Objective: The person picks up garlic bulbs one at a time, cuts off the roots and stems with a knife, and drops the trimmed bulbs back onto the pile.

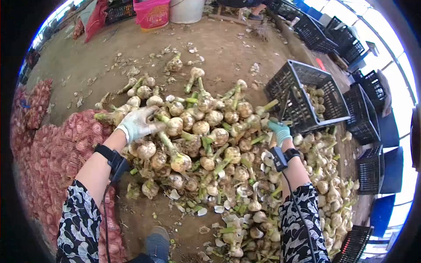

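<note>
My left hand (141, 124), in a pale dirty glove, reaches over the left side of a heap of garlic bulbs (213, 117) with long green stems. Its thumb and fingers are apart and touch a garlic bulb (174, 126) and its stem, which still rest on the heap. My right hand (279, 129), in a teal-and-white glove, is closed at the heap's right edge. Held in it is a cutting tool with a pale wooden handle (272, 141) and a dark blade (285, 104) pointing up; its exact kind is partly hidden by the fingers.
A black plastic crate (289, 87) holding trimmed bulbs stands right, above a pile of trimmed garlic (329, 193). Red mesh sacks (74, 149) lie left. Pink (151, 13) and white (186, 9) buckets stand ahead. My shoe (157, 243) is below; another person's foot (255, 16) shows far ahead.
</note>
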Action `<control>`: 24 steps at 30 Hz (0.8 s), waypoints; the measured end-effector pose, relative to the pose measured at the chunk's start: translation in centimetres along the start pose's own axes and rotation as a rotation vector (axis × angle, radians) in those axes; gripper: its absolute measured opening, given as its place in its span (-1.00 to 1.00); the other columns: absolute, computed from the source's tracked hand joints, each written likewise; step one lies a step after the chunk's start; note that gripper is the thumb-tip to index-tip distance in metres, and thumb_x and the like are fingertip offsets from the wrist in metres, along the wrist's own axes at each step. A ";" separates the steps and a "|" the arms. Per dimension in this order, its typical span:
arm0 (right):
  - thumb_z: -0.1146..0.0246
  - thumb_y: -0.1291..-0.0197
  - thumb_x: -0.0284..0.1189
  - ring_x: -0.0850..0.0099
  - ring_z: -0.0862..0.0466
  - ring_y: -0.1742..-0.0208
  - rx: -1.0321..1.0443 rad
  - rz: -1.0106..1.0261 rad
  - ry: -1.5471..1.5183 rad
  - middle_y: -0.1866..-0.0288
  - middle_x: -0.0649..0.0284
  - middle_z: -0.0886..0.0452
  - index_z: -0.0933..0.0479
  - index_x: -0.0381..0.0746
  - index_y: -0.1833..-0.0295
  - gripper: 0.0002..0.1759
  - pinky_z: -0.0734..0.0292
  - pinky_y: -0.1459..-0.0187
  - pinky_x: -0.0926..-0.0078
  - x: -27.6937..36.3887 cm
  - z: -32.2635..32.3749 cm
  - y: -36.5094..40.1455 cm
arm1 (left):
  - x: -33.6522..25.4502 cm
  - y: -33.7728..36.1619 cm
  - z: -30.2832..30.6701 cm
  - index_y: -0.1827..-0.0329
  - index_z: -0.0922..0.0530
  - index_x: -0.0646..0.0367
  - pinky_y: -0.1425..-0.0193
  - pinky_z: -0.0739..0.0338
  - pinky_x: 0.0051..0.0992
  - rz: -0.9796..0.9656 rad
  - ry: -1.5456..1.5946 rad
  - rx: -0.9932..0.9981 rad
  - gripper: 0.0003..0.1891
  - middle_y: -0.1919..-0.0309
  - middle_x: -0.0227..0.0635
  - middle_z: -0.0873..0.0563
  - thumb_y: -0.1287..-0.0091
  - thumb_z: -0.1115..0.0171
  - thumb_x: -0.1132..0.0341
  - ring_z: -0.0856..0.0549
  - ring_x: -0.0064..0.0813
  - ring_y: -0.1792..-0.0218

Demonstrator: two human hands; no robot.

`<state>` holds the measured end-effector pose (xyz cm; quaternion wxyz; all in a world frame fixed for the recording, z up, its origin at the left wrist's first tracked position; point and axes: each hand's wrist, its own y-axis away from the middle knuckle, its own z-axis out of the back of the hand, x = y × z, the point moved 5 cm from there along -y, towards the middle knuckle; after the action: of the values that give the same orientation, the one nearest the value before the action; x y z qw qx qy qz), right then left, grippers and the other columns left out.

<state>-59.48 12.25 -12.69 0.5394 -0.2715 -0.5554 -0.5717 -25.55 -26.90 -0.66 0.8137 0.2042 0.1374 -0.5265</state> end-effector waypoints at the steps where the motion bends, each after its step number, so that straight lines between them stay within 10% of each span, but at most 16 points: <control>1: -0.47 0.14 -0.38 0.51 -0.48 0.40 0.075 0.010 -0.028 0.31 0.39 -0.60 -0.50 -0.26 0.08 -0.54 -0.38 0.32 0.47 -1.4 -0.3 -2.3 | 0.1 -0.2 0.0 -0.30 -0.33 0.23 -0.29 -0.34 -0.42 0.052 0.037 0.055 -0.20 -0.19 -0.01 -0.49 -0.09 -0.33 -0.10 -0.50 -0.23 -0.20; 15: -0.47 0.09 -0.21 0.45 -0.52 0.25 0.226 -0.049 0.192 0.23 0.27 -0.63 -0.57 -0.33 0.11 -0.50 -0.39 0.15 0.53 2.6 -5.8 4.8 | -3.5 -1.2 -1.1 -0.32 -0.35 0.05 -0.34 -0.27 -0.35 0.097 -0.064 0.408 -0.01 -0.29 0.12 -0.33 0.12 -0.24 -0.43 -0.39 -0.09 -0.28; 24: -0.42 0.04 -0.50 0.55 -0.55 0.30 0.349 -0.131 -0.065 0.27 0.41 -0.60 -0.55 -0.24 0.10 -0.66 -0.45 0.26 0.60 -1.5 -5.6 10.0 | -4.1 3.1 -2.2 -0.18 -0.51 -0.02 0.08 -0.50 -0.33 -0.101 -0.333 0.332 -0.05 0.25 -0.11 -0.62 0.31 -0.37 -0.38 -0.63 -0.14 0.16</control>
<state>-48.29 9.48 -11.97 0.5217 -0.1555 -0.6799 -0.4913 -24.41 -21.43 -0.21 0.7530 0.2385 -0.0770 -0.6085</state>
